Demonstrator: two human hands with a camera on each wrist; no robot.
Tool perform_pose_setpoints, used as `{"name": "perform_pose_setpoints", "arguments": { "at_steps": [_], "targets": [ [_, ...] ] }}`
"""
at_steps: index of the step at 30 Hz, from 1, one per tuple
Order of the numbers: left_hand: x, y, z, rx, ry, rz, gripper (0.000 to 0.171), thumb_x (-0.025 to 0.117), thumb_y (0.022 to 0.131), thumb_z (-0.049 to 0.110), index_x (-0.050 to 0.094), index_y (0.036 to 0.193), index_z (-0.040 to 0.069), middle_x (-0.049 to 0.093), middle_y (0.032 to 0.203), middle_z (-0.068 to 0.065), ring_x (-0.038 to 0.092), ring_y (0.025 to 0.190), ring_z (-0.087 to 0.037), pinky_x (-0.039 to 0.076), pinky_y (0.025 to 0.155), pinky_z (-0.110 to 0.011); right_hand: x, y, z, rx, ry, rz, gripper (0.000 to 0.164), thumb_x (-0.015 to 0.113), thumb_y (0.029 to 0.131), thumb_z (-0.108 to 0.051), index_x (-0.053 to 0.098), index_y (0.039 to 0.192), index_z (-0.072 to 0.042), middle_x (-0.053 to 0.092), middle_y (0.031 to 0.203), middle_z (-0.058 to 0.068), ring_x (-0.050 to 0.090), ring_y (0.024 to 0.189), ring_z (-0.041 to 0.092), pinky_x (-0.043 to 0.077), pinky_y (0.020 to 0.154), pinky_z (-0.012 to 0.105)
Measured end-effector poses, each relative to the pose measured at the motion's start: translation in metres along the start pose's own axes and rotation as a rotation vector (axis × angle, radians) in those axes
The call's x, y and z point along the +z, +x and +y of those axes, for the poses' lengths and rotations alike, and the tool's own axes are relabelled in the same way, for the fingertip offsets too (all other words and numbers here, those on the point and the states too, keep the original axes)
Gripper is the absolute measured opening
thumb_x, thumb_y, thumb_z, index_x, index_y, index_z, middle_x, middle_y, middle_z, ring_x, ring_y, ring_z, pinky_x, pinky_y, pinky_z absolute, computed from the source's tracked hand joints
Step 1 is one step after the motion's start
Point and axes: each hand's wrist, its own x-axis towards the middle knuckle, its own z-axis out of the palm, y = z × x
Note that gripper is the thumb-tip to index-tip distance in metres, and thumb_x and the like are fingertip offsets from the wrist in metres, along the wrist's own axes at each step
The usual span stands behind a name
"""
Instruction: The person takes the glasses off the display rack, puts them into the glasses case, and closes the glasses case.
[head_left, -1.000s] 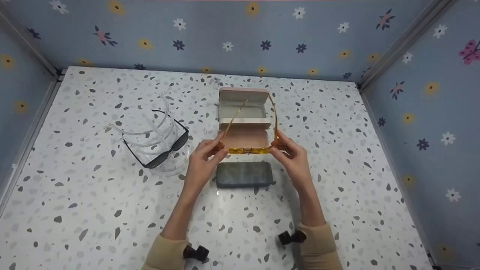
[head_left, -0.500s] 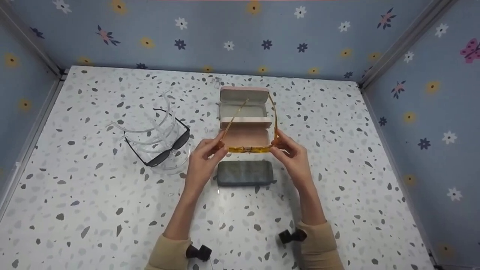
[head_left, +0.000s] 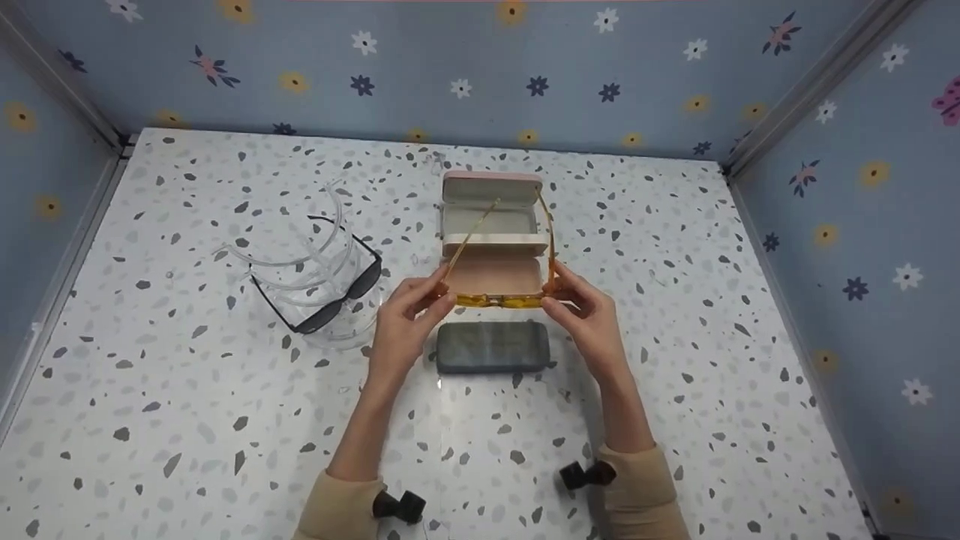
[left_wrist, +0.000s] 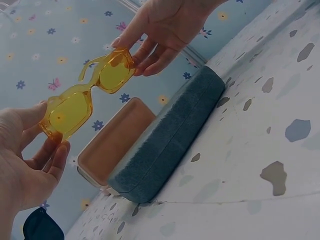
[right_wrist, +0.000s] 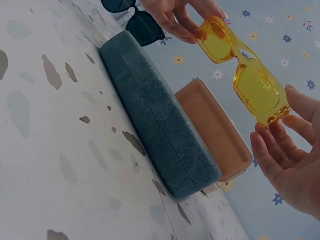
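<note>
Yellow-tinted sunglasses [head_left: 517,301] are held in the air between both hands, their temples unfolded and pointing away. My left hand [head_left: 401,326] pinches the left end of the frame near the hinge. At the opposite end, my right hand [head_left: 592,322] pinches the frame between thumb and fingers. Both yellow lenses [left_wrist: 71,114] show in the left wrist view. Below the sunglasses lies a closed blue-green glasses case [head_left: 493,347]. Behind it an open case with a pinkish lining [head_left: 495,276] stands on the table, and another open case, greyish inside [head_left: 491,220], is farther back.
Black sunglasses [head_left: 364,279] rest on a clear plastic stand [head_left: 289,262] at the left of the speckled table [head_left: 225,420]. Blue flowered walls [head_left: 420,60] border the back and sides.
The view shifts slightly. Both hands keep their hold on the yellow sunglasses in nearly the same place, and the cases and black sunglasses stay put.
</note>
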Motion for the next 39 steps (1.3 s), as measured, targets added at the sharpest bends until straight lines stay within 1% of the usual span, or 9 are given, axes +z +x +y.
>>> {"name": "perform_pose_setpoints", "arguments": {
  "at_steps": [3,10,17,19,22,25,29,33,39],
  "targets": [
    [0.002,0.0,0.0,-0.001,0.003,-0.011,0.043,0.077,0.091,0.006,0.069,0.133,0.008,0.065,0.112,-0.015,0.067,0.1,-0.009,0.056,0.097,-0.023,-0.002,0.0,-0.002,0.005,-0.006,0.014,0.056,0.075,0.092,-0.004,0.059,0.145,-0.01,0.069,0.112,0.02,0.067,0.101,0.016,0.059,0.089,0.024],
    [0.003,-0.002,-0.001,0.015,0.021,-0.053,0.041,0.077,0.093,0.009,0.07,0.133,0.012,0.065,0.116,-0.015,0.068,0.099,-0.012,0.057,0.092,-0.022,-0.005,-0.001,-0.003,0.015,-0.019,0.032,0.056,0.077,0.092,-0.006,0.06,0.145,-0.013,0.07,0.113,0.017,0.067,0.103,0.017,0.059,0.09,0.023],
    [0.001,-0.004,-0.003,0.015,0.039,-0.047,0.037,0.077,0.092,0.008,0.072,0.129,0.007,0.064,0.119,-0.013,0.067,0.098,-0.01,0.056,0.093,-0.02,-0.003,-0.004,0.0,0.017,-0.017,0.023,0.056,0.077,0.092,-0.006,0.06,0.145,-0.014,0.068,0.116,0.021,0.068,0.106,0.02,0.06,0.091,0.025],
    [0.0,-0.005,-0.003,0.016,0.042,-0.044,0.035,0.077,0.092,0.008,0.073,0.127,0.006,0.064,0.119,-0.014,0.067,0.098,-0.009,0.056,0.093,-0.019,-0.002,-0.004,0.0,0.011,-0.006,0.016,0.056,0.076,0.092,-0.005,0.061,0.144,-0.015,0.066,0.119,0.025,0.068,0.107,0.023,0.06,0.092,0.026],
    [-0.002,-0.007,-0.004,0.012,0.037,-0.035,0.033,0.077,0.092,0.007,0.074,0.125,0.005,0.064,0.12,-0.013,0.067,0.097,-0.009,0.056,0.091,-0.019,0.0,-0.005,0.001,0.001,0.013,0.003,0.056,0.076,0.092,-0.006,0.06,0.145,-0.015,0.061,0.125,0.027,0.069,0.108,0.026,0.06,0.093,0.027],
    [-0.003,-0.009,-0.005,0.011,0.028,-0.029,0.032,0.076,0.092,0.005,0.074,0.124,0.003,0.064,0.12,-0.014,0.067,0.097,-0.009,0.056,0.088,-0.018,0.002,-0.005,0.002,-0.013,0.024,-0.019,0.055,0.075,0.093,-0.007,0.059,0.146,-0.015,0.057,0.134,0.021,0.07,0.108,0.026,0.06,0.094,0.029],
    [-0.004,-0.01,-0.006,0.024,0.029,-0.029,0.028,0.076,0.092,0.004,0.076,0.12,0.002,0.063,0.121,-0.015,0.066,0.099,-0.008,0.055,0.088,-0.017,0.002,-0.005,0.004,-0.026,0.022,-0.039,0.055,0.074,0.095,-0.008,0.058,0.147,-0.015,0.055,0.141,0.013,0.07,0.106,0.021,0.06,0.094,0.028],
    [-0.002,-0.007,-0.005,0.032,0.041,-0.039,0.026,0.076,0.092,0.006,0.077,0.117,0.003,0.063,0.122,-0.015,0.065,0.1,-0.008,0.055,0.089,-0.017,0.001,-0.003,0.004,-0.034,0.024,-0.037,0.054,0.074,0.095,-0.009,0.058,0.147,-0.016,0.055,0.143,0.017,0.071,0.105,0.019,0.06,0.094,0.028],
    [0.0,-0.002,-0.004,0.038,0.048,-0.048,0.025,0.076,0.092,0.007,0.077,0.117,0.003,0.063,0.122,-0.013,0.065,0.099,-0.01,0.055,0.089,-0.017,-0.002,0.001,0.002,-0.019,0.012,-0.041,0.053,0.072,0.097,-0.01,0.058,0.147,-0.017,0.054,0.145,0.021,0.069,0.107,0.02,0.06,0.093,0.029]
  ]
}}
